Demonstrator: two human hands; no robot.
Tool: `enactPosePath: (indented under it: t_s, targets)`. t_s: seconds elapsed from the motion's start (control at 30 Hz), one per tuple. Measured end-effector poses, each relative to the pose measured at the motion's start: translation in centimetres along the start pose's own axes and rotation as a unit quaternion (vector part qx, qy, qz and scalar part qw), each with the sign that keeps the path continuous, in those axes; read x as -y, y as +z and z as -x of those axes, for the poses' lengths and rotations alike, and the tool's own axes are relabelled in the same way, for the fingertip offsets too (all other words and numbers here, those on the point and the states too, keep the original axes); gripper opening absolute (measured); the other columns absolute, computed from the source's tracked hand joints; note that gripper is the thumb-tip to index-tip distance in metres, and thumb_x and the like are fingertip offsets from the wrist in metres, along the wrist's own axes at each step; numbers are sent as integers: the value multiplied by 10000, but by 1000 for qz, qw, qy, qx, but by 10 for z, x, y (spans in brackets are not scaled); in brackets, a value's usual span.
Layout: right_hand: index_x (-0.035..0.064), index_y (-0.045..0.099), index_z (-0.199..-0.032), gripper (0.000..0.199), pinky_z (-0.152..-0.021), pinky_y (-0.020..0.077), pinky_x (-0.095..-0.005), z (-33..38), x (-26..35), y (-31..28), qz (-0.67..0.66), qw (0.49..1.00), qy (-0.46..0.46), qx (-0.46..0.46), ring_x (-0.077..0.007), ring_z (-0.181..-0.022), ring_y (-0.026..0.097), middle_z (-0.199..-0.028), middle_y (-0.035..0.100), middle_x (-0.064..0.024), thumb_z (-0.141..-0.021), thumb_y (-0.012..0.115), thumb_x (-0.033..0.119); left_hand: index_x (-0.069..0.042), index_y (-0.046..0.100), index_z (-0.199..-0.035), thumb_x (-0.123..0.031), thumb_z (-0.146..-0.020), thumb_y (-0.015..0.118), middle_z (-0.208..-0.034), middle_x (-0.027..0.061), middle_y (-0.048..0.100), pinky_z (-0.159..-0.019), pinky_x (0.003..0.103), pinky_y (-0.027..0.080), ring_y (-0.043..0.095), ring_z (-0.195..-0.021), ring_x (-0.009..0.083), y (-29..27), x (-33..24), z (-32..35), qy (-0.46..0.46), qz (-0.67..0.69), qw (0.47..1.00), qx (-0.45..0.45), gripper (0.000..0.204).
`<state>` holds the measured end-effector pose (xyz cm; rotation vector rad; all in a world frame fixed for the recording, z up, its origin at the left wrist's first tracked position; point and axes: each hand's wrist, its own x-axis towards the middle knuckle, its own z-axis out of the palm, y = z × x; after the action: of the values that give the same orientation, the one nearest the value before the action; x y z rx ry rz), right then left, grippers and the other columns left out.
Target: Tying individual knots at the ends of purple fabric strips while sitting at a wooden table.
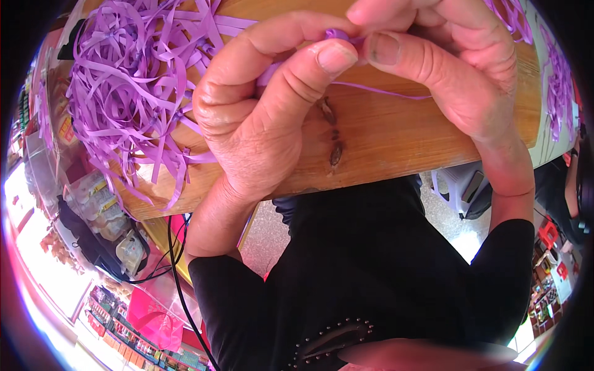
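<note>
Both my hands meet above the wooden table, working on one purple ribbon. My left hand pinches it between thumb and forefinger, where a small folded loop or knot pokes up. Close beside it, my right hand has its thumb and forefinger pressed on the same ribbon. A thin tail of that ribbon hangs under my hands and runs off toward the right wrist. To the left of my left hand spreads a big tangled pile of purple ribbons, several of them with small knots.
The wooden table has dark knots in its grain. More purple ribbons lie at the far right. A black cable hangs down at the left, near clear plastic bags. A whitish plastic stool stands below the table's edge.
</note>
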<state>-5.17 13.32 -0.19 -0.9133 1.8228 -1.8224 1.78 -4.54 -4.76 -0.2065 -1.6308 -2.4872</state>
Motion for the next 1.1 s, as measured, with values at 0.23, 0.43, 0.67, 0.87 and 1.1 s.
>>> enactPosePath:
  t_s: [0.23, 0.43, 0.67, 0.87, 1.1]
  targets:
    - [-13, 563, -1033, 207, -819, 478, -242, -13, -25, -4, -67, 993, -100, 4, -130, -903, 600, -956, 617, -91, -831, 606, -16, -11, 538, -1150, -150, -924, 504, -779, 25, 606, -458, 169, 229, 299, -486, 18, 20, -2, -4, -31, -43, 997, -50, 267]
    - [-22, 570, -1040, 202, -818, 482, -247, -30, -56, -12, -120, 949, -290, 26, -134, -917, 597, -969, 613, -90, -840, 598, -6, 24, 388, -1290, -163, -939, 469, -903, 75, 644, -437, 157, 218, 241, -443, 5, 16, -10, -10, -50, 41, 998, 5, 407]
    - [-28, 577, -1036, 187, -811, 482, -245, -39, -64, -19, -107, 920, -377, 31, -140, -918, 597, -976, 613, -89, -852, 587, 3, 12, 432, -1254, -83, -917, 486, -1048, 142, 632, -563, 184, 377, 520, -625, 79, 7, -5, -12, -64, 33, 997, -33, 354]
    - [-31, 589, -1018, 177, -795, 479, -242, -28, -46, -12, -42, 931, -362, 35, -149, -907, 598, -964, 614, -96, -843, 594, -5, -31, 549, -1080, -37, -891, 523, -953, 96, 630, -639, 216, 424, 570, -766, 120, -3, -3, -9, -101, 76, 992, 27, 191]
    - [-32, 595, -1002, 192, -761, 479, -243, -17, -26, -8, 34, 970, -241, 3, -164, -878, 604, -938, 613, -112, -812, 624, -22, -16, 619, -980, -65, -863, 601, -860, 30, 623, -678, 182, 396, 510, -724, 59, 10, -7, -3, -57, -21, 995, -74, 129]
